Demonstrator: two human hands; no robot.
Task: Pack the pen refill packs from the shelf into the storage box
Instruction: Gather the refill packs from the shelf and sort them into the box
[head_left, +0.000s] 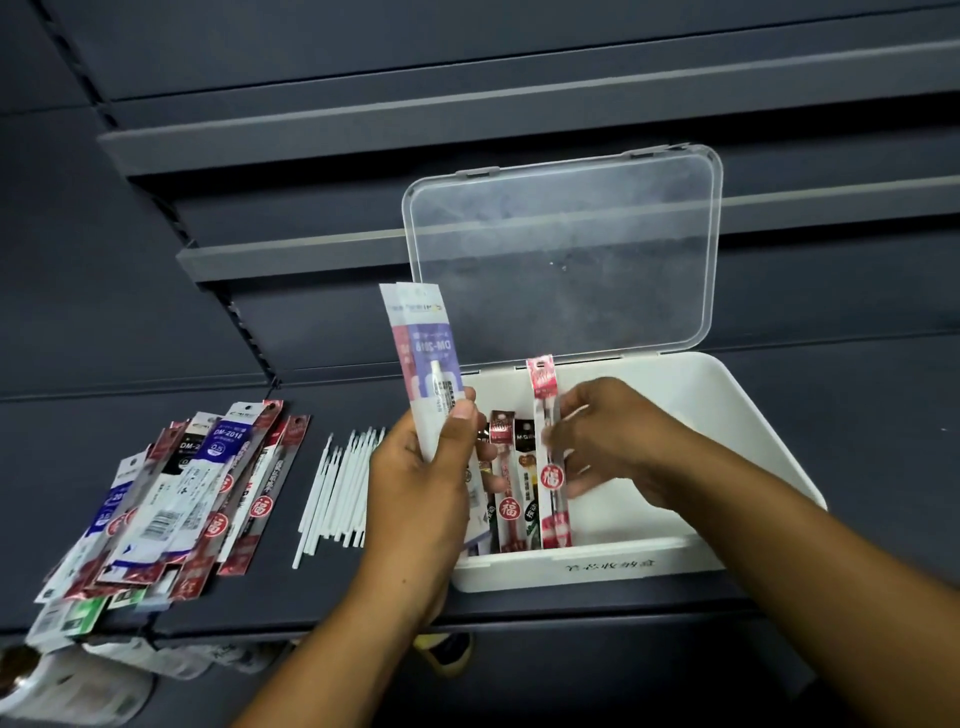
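Right hand (608, 441) is pinching one red refill pack (548, 457) by its edge, fingers curled, and standing it on end in the storage box (753, 431), against the row of packs (506, 488) at the box's left end. Left hand (421, 467) is gripping a small fan of purple-and-white packs (423, 358) upright over the box's left front corner. Box is sitting near the front edge of the shelf (322, 587), with its clear lid (561, 254) standing open behind and its right part showing bare floor. Main pile of packs (171, 493) is lying toward the shelf's left front corner, a few hanging past the front edge. Loose white refill tubes (337, 488) are lying between pile and box. Risks, my read: nothing is bracing the row on its right, so it's likely toppling once the pinch lets go. The fan is being held low, so the top packs could be sliding out. A forearm brushing the overhanging pile would be sending packs off the edge.
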